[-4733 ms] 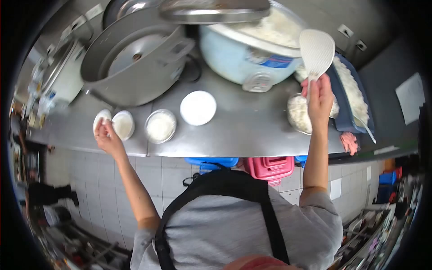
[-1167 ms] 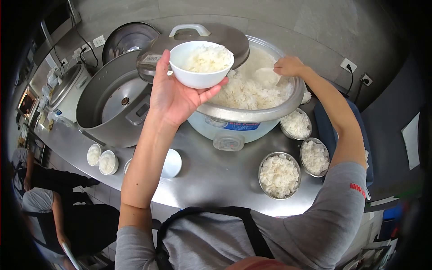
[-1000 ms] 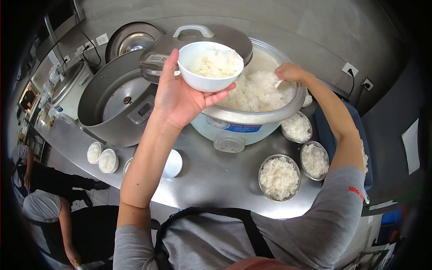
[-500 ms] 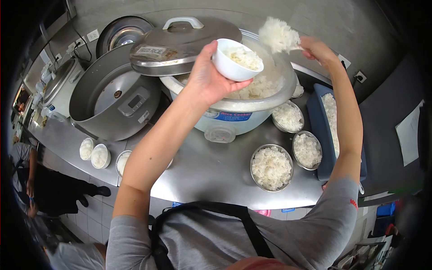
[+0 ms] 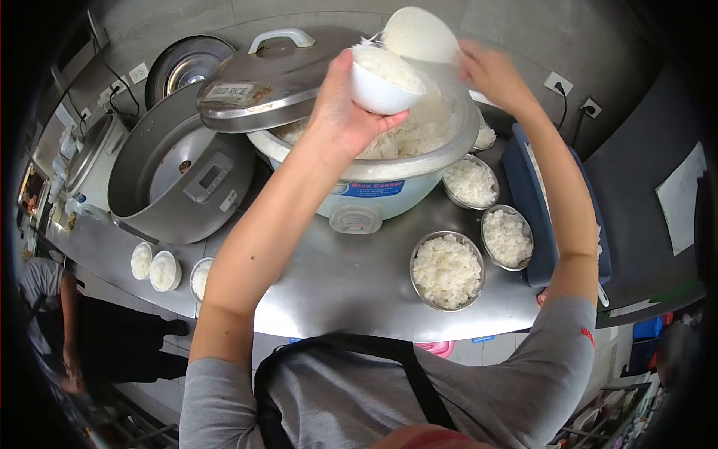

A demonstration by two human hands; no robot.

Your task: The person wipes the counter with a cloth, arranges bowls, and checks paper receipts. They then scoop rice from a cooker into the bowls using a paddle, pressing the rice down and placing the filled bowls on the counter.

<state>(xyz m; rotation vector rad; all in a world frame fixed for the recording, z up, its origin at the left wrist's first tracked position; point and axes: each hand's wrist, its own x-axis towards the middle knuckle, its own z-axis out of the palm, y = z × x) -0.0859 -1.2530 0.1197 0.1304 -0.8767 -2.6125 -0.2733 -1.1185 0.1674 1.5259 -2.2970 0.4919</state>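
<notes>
My left hand grips a white bowl, tilted and filled with rice, above the open rice cooker. Closed around the handle of a white rice paddle is my right hand, slightly blurred. The paddle's broad face stands just over the bowl's rim, with a few grains at its edge. Below both hands, cooked rice lies inside the cooker. Its metal lid, labelled "FRIED RICE", leans across the cooker's left side.
Several metal bowls of rice stand right of the cooker, beside a blue tub. An uncovered grey pot sits at left. Small white cups of rice line the counter's front left edge. Another person stands at far left.
My right hand has brought the paddle left to the bowl. The clump of rice on it is gone, and the bowl is fuller. The view has shifted slightly.
</notes>
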